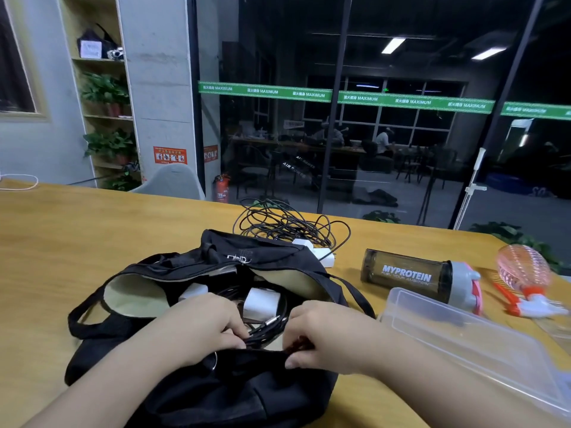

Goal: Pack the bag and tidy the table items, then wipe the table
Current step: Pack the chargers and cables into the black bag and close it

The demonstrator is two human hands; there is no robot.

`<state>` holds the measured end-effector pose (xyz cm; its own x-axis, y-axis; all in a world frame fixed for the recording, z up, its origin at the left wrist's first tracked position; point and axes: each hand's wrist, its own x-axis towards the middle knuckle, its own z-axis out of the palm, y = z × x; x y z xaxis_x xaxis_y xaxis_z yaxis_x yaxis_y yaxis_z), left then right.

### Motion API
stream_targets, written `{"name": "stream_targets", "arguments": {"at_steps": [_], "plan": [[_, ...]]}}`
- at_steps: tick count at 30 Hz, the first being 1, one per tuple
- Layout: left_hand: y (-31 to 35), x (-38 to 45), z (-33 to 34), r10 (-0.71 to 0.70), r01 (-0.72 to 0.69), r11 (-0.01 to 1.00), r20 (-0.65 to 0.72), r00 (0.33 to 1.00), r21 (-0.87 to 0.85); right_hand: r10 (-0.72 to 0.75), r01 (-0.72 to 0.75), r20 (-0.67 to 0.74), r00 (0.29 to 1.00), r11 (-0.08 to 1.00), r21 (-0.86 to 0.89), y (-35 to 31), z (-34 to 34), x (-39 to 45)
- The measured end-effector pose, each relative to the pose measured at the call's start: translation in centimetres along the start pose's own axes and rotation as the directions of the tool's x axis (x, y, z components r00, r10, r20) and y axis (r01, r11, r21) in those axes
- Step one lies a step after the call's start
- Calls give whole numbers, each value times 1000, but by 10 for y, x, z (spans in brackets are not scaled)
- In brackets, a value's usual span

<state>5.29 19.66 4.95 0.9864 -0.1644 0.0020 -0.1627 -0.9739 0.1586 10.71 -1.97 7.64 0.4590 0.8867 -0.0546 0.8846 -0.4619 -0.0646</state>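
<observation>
The soft black fabric bag (pixel 197 375) lies open on the wooden counter (pixel 77 230). The left hand (pixel 204 325) pinches a coiled black cable (pixel 265 330) inside the opening; beside it, the right hand (pixel 321 338) pinches the bag's near rim.

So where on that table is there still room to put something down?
The wooden table is bare to the left of the black bag and behind it toward the far left. The right is crowded: shaker bottle, clear plastic box, pink fan. Tangled cables fill the space behind the bag.
</observation>
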Motion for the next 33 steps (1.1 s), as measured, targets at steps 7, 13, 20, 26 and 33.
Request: {"name": "stream_targets", "arguments": {"at_steps": [7,13,20,26,33], "plan": [[9,0,-1,-75,74,992,14,997,105,-25,16,-35,999,968,-251,14,7,-6],[16,-13,-9,-50,68,992,-166,985,107,-31,1,-156,987,982,-191,21,0,-13],[36,-27,-33,39,11,980,-245,969,197,24,-89,-336,941,980,-179,18,-18,-18],[37,-31,-44,96,-8,980,-441,892,199,-21,-106,-643,766,982,-158,9,-28,-11],[45,-27,-43,153,-48,980,-572,806,194,96,-72,-731,675,995,64,4,-29,-7]]}}
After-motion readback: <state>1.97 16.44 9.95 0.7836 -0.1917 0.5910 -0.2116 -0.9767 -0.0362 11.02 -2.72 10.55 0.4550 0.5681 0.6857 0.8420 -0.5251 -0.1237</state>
